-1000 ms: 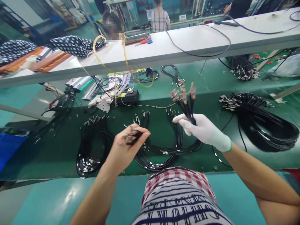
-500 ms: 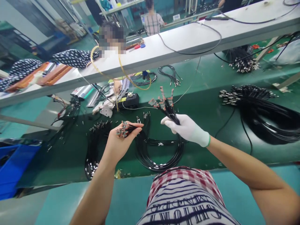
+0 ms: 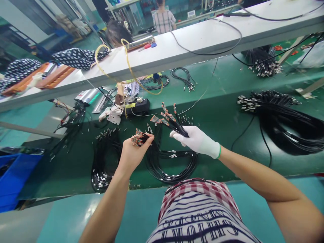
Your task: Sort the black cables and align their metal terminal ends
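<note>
My bare left hand is closed round one end of a bundle of black cables, whose orange-and-grey tips stick out by the thumb. In a white glove, my right hand grips the other black cable bundle just behind its fanned-out orange-and-grey ends. Below and between the hands, a loop of black cables with small white bands lies on the green bench. Whether that loop joins the held bundles is hidden by the hands.
Left of my hands lies another cable bundle; a large coil rests at the right. A blue bin stands at far left. The white shelf crosses behind the green bench. A person is beyond it.
My right hand has moved slightly left and down with its bundle, bringing the tips nearer my left hand. My left hand has shifted a little right, still holding its cables.
</note>
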